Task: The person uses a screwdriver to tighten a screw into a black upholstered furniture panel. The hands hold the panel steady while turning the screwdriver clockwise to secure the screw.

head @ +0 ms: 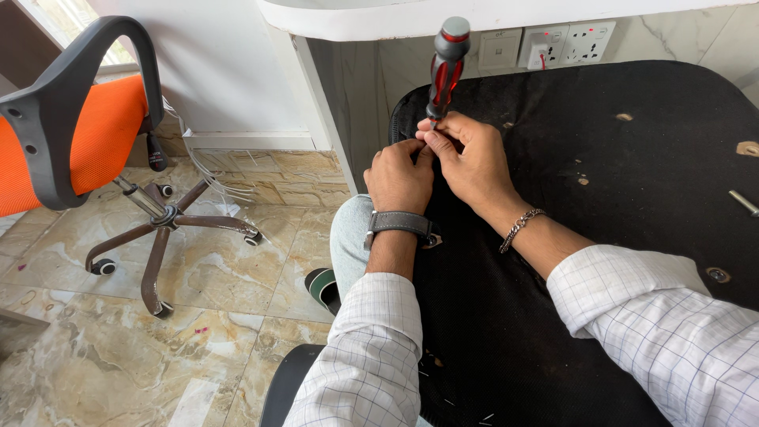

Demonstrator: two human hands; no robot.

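Far left: orange office chair point(71, 134) on marble floor point(118, 348), untouched. Centre: left hand point(398, 175) and right hand point(470, 158) together, fingertips pinched around the shaft of a red-and-black screwdriver point(446, 65) — upright at the rim of the black seat underside point(617, 198). Judged mid-fastening — right: loose bolt point(744, 202), open holes remaining.

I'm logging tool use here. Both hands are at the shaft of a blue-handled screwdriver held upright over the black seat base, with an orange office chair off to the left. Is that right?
Not quite: the screwdriver has a red-and-black handle, not blue, as the head view shows. The rest holds: the left hand and right hand meet at its shaft, upright over the black seat base, with the orange office chair to the left.
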